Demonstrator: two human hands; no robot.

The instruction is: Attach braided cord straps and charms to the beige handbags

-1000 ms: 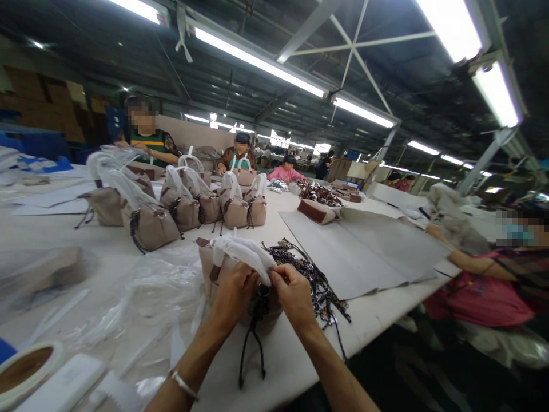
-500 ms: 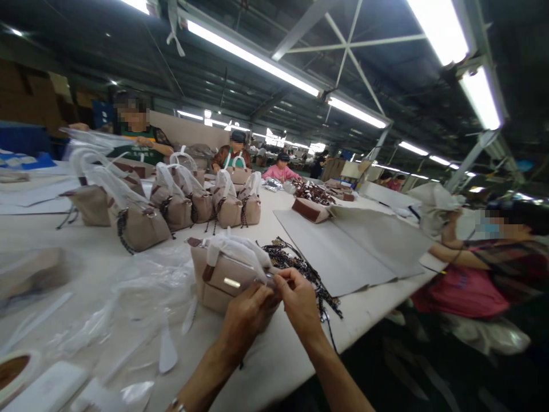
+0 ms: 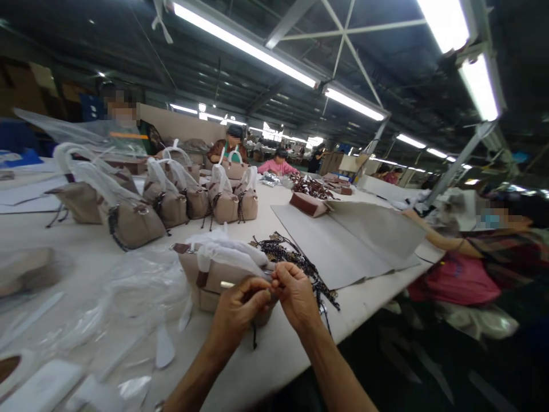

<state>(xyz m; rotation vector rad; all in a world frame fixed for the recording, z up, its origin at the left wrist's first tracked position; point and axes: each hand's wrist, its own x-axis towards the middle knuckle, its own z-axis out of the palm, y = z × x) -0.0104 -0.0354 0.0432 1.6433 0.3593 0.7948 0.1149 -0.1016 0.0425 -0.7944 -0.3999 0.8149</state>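
A beige handbag (image 3: 195, 280) with brown trim and a small metal plate stands on the white table (image 3: 283, 355), its handles wrapped in white film. At its right end, my left hand (image 3: 242, 306) and my right hand (image 3: 294, 292) meet fingertip to fingertip. Both are closed in a pinch; what lies between the fingers is too small to make out. Below my left hand a dark cord end (image 3: 254, 336) hangs down. Just behind my right hand lies a heap of black braided straps with metal chain (image 3: 291, 257).
Finished-looking handbags (image 3: 135, 220) stand in a group at the back left. Clear plastic bags (image 3: 124, 303) and a tape roll (image 3: 12, 366) lie at left. Grey sheets (image 3: 351, 246) cover the right side. A person (image 3: 493, 246) works at the right edge; others are across the table.
My left hand has shifted from gripping low at the bag's end to a fingertip pinch against my right hand. The person at right has reached further over the grey sheets.
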